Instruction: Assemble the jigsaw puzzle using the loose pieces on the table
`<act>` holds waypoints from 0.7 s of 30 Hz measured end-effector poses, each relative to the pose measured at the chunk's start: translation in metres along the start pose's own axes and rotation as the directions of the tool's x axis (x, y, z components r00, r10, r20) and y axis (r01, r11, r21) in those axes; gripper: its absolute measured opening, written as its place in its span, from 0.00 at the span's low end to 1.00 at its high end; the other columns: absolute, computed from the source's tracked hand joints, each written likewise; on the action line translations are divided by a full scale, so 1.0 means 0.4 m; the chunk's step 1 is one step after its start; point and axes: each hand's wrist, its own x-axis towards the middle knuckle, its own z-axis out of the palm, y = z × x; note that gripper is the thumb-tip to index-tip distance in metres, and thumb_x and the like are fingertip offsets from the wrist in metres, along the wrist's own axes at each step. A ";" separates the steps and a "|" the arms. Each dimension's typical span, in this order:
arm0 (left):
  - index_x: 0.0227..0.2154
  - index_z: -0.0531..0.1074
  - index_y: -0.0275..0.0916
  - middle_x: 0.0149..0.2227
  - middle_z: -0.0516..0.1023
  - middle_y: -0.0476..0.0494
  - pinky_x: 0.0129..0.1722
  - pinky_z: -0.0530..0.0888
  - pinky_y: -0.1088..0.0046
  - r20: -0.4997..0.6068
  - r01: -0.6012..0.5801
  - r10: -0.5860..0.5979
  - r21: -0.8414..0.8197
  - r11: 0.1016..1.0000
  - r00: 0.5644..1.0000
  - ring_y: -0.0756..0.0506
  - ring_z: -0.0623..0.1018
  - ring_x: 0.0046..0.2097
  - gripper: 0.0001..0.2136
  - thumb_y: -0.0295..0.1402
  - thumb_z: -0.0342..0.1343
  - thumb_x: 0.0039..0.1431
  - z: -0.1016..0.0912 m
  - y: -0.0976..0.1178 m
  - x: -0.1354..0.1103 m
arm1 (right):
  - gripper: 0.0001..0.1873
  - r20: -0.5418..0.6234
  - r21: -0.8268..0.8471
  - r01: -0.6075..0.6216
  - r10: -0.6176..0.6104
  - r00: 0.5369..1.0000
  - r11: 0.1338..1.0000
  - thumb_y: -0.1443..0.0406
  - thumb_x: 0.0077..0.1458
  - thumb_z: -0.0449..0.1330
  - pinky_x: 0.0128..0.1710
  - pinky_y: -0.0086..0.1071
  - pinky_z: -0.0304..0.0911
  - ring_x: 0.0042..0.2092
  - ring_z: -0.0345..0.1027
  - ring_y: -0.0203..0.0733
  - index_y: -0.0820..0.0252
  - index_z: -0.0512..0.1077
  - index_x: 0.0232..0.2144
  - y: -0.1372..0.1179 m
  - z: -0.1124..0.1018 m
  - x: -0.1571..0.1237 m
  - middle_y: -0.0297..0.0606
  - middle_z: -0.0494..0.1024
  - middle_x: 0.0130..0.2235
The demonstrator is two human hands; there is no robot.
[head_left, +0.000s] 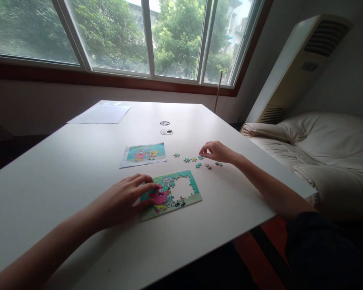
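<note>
A partly assembled cartoon jigsaw puzzle (181, 197) lies on the white table (63, 169) in front of me, with a gap in its upper right part. My left hand (124, 199) rests flat on the puzzle's left edge, fingers spread over it. My right hand (218, 152) hovers over several loose puzzle pieces (196, 161) further back, its fingertips pinched together near one piece; I cannot make out whether a piece is in them. A printed reference picture (143, 154) lies behind the puzzle.
A sheet of paper (99, 114) lies at the table's far left. Two round cable grommets (166, 131) sit in the tabletop. A cream sofa (320, 149) and a floor air conditioner (296, 68) stand to the right. Windows span the back wall.
</note>
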 end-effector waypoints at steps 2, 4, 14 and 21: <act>0.51 0.68 0.47 0.47 0.72 0.40 0.43 0.73 0.62 0.016 0.003 -0.003 0.006 1.000 1.000 0.41 0.74 0.45 0.15 0.37 0.48 0.62 0.001 -0.001 0.000 | 0.09 -0.010 0.007 -0.023 0.023 1.000 1.000 0.64 0.54 0.58 0.33 0.27 0.57 0.31 0.65 0.34 0.60 0.78 0.34 0.003 0.014 -0.001 0.38 0.76 0.33; 0.51 0.67 0.47 0.48 0.71 0.40 0.44 0.73 0.62 0.026 0.004 -0.005 0.016 1.000 1.000 0.41 0.73 0.46 0.15 0.38 0.47 0.63 0.002 -0.002 -0.001 | 0.10 -0.021 0.001 -0.049 0.049 0.999 0.999 0.62 0.54 0.58 0.33 0.28 0.57 0.31 0.65 0.34 0.59 0.78 0.36 0.000 0.034 0.003 0.38 0.76 0.35; 0.51 0.67 0.46 0.48 0.71 0.40 0.43 0.73 0.61 0.034 -0.002 0.001 0.021 1.000 0.999 0.41 0.73 0.46 0.14 0.38 0.47 0.63 -0.001 0.000 -0.001 | 0.09 0.006 0.030 -0.080 0.079 0.997 0.996 0.61 0.51 0.61 0.33 0.28 0.56 0.35 0.67 0.37 0.59 0.78 0.33 -0.021 0.056 0.026 0.38 0.76 0.35; 0.50 0.67 0.46 0.48 0.71 0.41 0.44 0.73 0.60 0.036 0.008 -0.009 0.011 1.000 0.999 0.40 0.73 0.46 0.14 0.38 0.47 0.63 -0.001 0.000 -0.002 | 0.09 0.014 0.148 -0.136 0.135 0.991 0.980 0.62 0.47 0.62 0.31 0.27 0.58 0.32 0.67 0.34 0.62 0.75 0.29 -0.013 0.021 0.020 0.36 0.77 0.31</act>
